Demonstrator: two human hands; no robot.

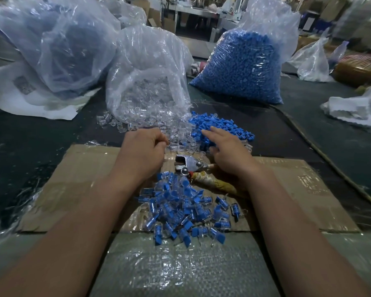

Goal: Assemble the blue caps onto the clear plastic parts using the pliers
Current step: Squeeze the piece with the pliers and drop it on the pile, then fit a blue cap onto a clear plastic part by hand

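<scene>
One camera, worn on head. Faced forward and down. Sat very close to near edge of table (30,136), right over cardboard (84,168). Far edge looked small and far off. Wide lens bent table's side edges.

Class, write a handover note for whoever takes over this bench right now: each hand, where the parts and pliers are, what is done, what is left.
Left hand: fingers curled at the near edge of the loose clear parts; whether it holds one cannot be seen.
Right hand: open, fingers stretched over the loose blue caps.
Pliers: lying on the cardboard between the hands, gripped by neither.
Done: a pile of capped pieces on the cardboard.
Left: both loose piles, plus the bag of clear parts and the bag of blue caps behind.
</scene>
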